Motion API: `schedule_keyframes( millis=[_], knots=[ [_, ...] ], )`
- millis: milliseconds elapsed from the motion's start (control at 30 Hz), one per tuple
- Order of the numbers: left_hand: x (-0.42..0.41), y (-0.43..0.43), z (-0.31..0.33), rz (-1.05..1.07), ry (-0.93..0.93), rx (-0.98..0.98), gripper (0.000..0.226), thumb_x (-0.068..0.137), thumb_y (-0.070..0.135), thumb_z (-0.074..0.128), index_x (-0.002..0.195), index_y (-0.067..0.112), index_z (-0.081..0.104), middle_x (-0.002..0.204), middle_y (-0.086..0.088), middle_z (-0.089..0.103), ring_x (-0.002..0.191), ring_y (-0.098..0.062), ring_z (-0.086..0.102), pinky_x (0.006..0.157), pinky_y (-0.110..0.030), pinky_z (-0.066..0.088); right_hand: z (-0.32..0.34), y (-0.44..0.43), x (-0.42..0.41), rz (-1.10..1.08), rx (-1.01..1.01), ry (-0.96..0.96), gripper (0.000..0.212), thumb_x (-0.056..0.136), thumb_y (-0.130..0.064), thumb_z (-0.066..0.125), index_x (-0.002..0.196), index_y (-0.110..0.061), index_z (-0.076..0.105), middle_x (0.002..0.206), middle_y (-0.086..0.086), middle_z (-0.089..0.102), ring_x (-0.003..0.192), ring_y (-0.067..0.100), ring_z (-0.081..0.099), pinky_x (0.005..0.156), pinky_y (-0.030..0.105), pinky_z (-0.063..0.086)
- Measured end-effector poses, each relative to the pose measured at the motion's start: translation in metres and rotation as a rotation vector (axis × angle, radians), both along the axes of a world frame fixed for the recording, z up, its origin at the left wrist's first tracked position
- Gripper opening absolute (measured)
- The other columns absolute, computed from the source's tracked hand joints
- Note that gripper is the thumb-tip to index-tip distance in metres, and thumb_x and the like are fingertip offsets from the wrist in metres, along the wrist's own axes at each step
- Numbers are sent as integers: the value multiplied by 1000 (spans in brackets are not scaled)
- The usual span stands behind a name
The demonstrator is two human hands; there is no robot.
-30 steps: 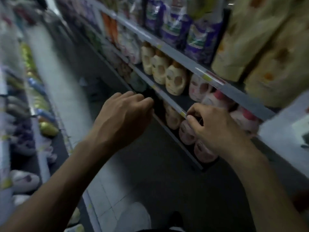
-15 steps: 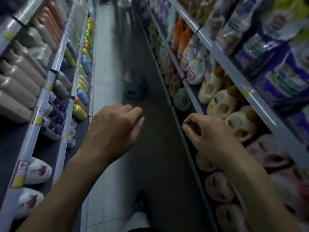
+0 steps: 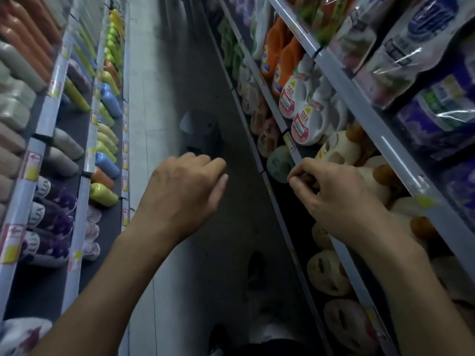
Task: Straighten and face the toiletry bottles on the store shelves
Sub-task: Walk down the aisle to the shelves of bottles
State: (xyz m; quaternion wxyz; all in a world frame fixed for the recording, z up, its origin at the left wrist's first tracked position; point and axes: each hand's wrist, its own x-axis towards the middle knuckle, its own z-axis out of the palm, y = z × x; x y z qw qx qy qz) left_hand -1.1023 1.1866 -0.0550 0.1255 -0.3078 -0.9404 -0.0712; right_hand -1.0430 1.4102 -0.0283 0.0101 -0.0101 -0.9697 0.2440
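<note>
**Operator:** Report the left hand.

**Inspector:** The left hand [image 3: 185, 194] is over the pale tiled aisle floor [image 3: 146, 104]. Its fingers are curled under and grip nothing, and it is apart from both shelf units.

**Operator:** And the right hand?

**Inspector:** The right hand [image 3: 334, 201] is at the front of the grey metal shelving on the right [image 3: 401, 160], fingertips bunched together. The view there is dark, so I cannot tell whether they pinch anything.

**Operator:** Where are the bottles?

**Inspector:** The cream plastic bottles with brown caps [image 3: 336, 150] are on the tier just behind the right hand. They sit next to the white-and-pink handled detergent jugs [image 3: 305, 124].
</note>
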Motion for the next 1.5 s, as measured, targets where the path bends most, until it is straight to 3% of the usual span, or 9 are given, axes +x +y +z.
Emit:
schedule_keyframes(
  millis=[333,433,567,800,1133,1500],
  knots=[
    [-157,24,24,143,47,-145,28,91,34,37,76,17,53,64,-1,52,57,-24,49,51,-31,32,-3,39,-198,177,-76,73,8,94,-26,52,89,-31,57,76,-18,55,70,1,55,59,25,47],
    [-194,13,33,251,47,-137,29,91,34,36,77,17,55,66,-2,54,61,-27,52,52,-36,40,-2,28,-263,264,-88,83,7,95,-26,51,93,-28,58,78,-16,56,71,4,56,61,31,52],
    [-232,-18,41,351,64,-142,27,91,32,39,77,16,56,64,-2,54,60,-27,53,53,-36,39,1,-9,-333,405,-126,58,15,91,-33,46,95,-25,59,85,-9,61,79,14,60,68,42,54],
    [-318,-86,26,494,58,-126,27,90,33,38,79,17,58,65,0,54,62,-26,54,53,-33,36,-6,-76,-445,522,-103,14,11,94,-28,50,100,-25,60,85,-12,60,80,10,58,72,39,53],
    [-491,-168,26,374,27,21,29,90,33,36,76,16,56,63,-2,54,60,-26,52,53,-37,42,13,-159,-592,441,-10,17,10,92,-31,49,93,-27,59,83,-12,60,79,11,58,70,40,52],
    [-671,-179,30,160,1,16,27,91,33,37,83,17,58,70,-1,58,67,-27,56,61,-41,48,4,-163,-723,246,-48,-7,17,98,-26,44,92,-23,59,81,-9,60,76,12,56,71,41,50]
  ],
)
